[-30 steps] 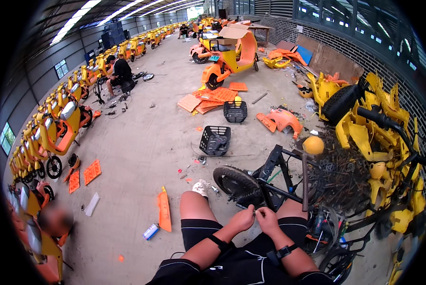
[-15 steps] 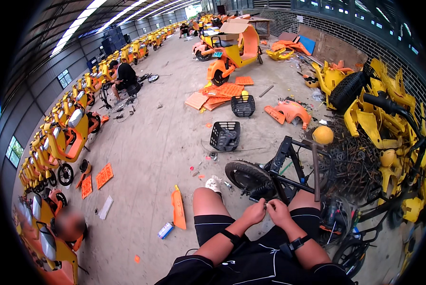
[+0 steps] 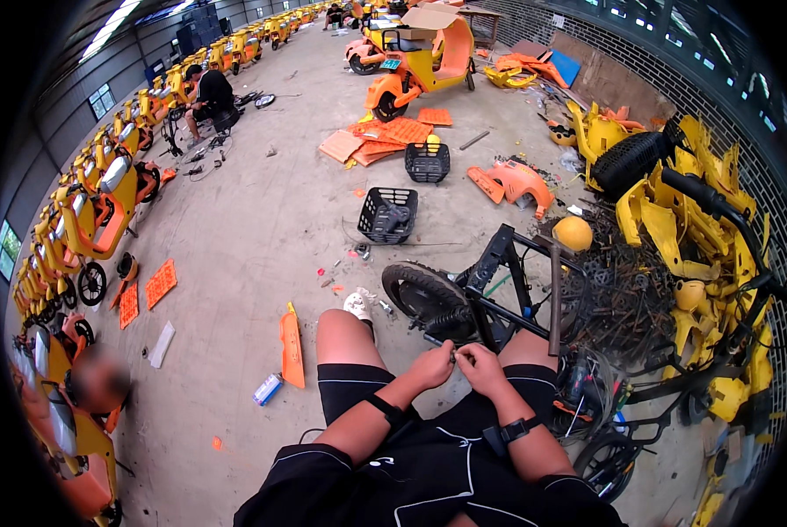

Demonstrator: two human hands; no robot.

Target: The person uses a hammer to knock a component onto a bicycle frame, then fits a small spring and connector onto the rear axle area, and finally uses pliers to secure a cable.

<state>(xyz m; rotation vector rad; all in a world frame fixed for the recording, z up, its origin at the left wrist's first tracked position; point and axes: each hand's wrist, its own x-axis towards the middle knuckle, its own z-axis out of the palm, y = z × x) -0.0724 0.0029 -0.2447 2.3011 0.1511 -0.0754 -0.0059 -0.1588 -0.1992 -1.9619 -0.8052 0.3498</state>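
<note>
My left hand (image 3: 432,364) and my right hand (image 3: 480,367) meet fingertip to fingertip above my lap. Both are closed in a pinch; whatever sits between the fingers is too small to make out. Just beyond them stands a black scooter frame (image 3: 490,285) with a wheel (image 3: 424,294) at its left end, close in front of my knees. A brown metal tube (image 3: 555,299) stands out at the frame's right side.
Black baskets (image 3: 387,215) and orange panels (image 3: 392,132) lie ahead. To the right are a heap of dark metal parts (image 3: 626,294), a yellow helmet (image 3: 573,234) and yellow body panels (image 3: 661,220). A spray can (image 3: 268,389) lies left. Parked scooters (image 3: 99,206) line the left; a person (image 3: 211,95) crouches there.
The whole view has shifted, so the floor, frame and my hands appear further up and left. My hands stay together in the same pinch.
</note>
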